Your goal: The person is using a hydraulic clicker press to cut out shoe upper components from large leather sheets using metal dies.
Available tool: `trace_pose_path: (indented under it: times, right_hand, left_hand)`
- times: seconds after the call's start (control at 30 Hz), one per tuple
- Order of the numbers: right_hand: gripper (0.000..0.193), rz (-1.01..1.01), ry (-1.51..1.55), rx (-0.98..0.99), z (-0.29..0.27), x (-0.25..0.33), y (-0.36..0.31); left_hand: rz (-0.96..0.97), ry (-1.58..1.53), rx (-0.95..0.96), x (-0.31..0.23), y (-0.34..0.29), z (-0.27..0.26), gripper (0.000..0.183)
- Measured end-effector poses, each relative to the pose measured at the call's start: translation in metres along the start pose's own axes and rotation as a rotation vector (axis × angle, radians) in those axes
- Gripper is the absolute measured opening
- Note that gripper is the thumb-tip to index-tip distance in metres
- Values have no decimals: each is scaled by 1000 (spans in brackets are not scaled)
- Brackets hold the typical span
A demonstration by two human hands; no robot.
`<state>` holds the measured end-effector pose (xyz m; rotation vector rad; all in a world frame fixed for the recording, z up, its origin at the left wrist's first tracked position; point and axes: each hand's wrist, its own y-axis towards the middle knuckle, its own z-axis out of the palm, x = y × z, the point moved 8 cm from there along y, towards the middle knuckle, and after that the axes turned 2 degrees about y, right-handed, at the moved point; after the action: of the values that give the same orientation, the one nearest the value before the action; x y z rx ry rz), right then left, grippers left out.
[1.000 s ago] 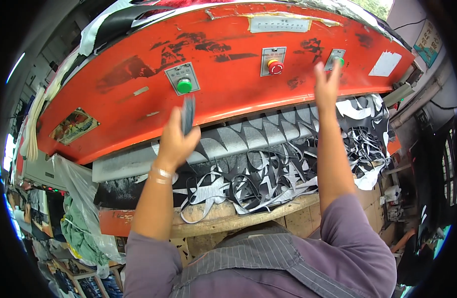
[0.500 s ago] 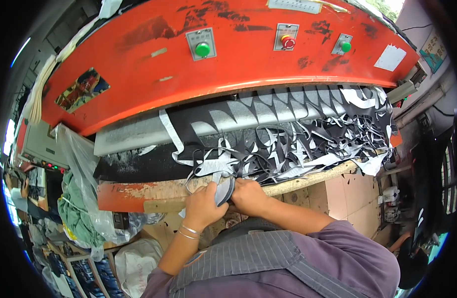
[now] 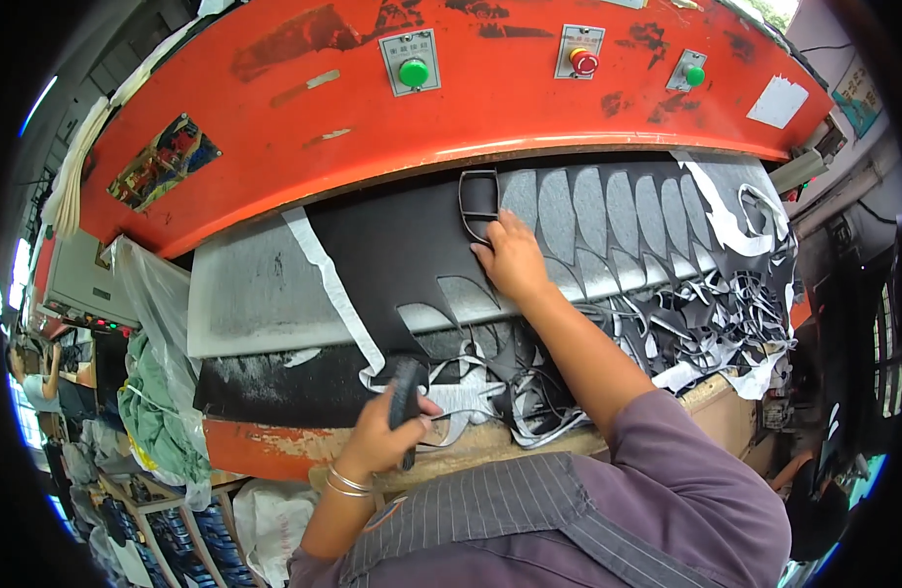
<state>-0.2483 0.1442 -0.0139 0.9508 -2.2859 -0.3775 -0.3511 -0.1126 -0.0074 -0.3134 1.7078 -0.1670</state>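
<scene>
My right hand (image 3: 515, 257) reaches across the press bed, its fingers closed on the near end of a cutting die (image 3: 480, 213), a narrow metal frame with a crossbar. The die lies on a black sheet (image 3: 387, 245), beside a row of leaf-shaped cutouts where the pale cutting board (image 3: 250, 294) shows through. Near the front edge, my left hand (image 3: 375, 431) is wrapped around dark curved cut pieces (image 3: 405, 400), blurred by motion. White and black offcuts (image 3: 461, 397) lie tangled just right of that hand.
Above the bed hangs the press's red beam (image 3: 373, 127), with green buttons (image 3: 413, 73) and a red stop button (image 3: 583, 62). More scrap strips (image 3: 716, 314) heap at the right. A wooden front edge (image 3: 490, 446) borders the bed. Clear plastic (image 3: 162, 304) drapes at the left.
My right hand has left the front edge and reached forward onto the die. My left hand has moved slightly left and down with the cut pieces. The view has shifted, revealing more of the bed.
</scene>
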Motion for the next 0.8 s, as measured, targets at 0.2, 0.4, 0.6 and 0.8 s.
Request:
trace_pose_path:
  times: [0.2, 0.4, 0.6, 0.8]
  right_hand:
    - [25, 446, 765, 6, 3, -72, -2]
    - [33, -39, 285, 71, 10, 29, 2]
    - [31, -188, -6, 52, 37, 44, -9]
    - [28, -203, 64, 60, 32, 42, -5]
  left_hand:
    - [165, -406, -103, -23, 64, -69, 22]
    - [233, -152, -293, -19, 160, -84, 39]
    - [275, 477, -269, -1, 197, -70, 59]
    - [251, 568, -206, -7, 198, -65, 70]
